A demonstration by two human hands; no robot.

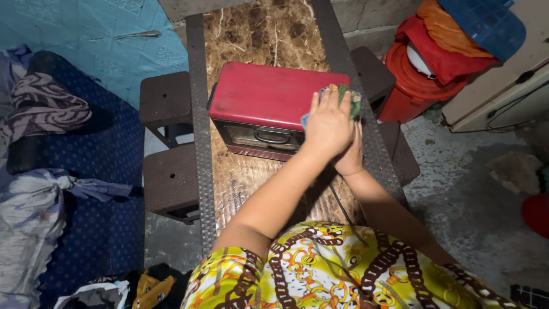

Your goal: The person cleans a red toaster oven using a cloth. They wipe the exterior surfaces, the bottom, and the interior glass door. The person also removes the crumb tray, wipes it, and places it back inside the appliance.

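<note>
Narrow marble-patterned worktop with metal edge rails, brown stools either side, grey concrete floor. Red toaster oven sitting mid-worktop, glass door facing the camera. Left hand flat on top right corner, fingers pressing a green-blue cloth. Right hand mostly hidden beneath; grip cannot tell. Risk: hard pushing could slide oven toward the right rail, or snag its cord.

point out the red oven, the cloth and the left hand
red oven (269, 94): head view, on its flat red top.
cloth (353, 103): head view, on the green edge past the fingertips.
left hand (329, 126): head view, on its back.
</note>
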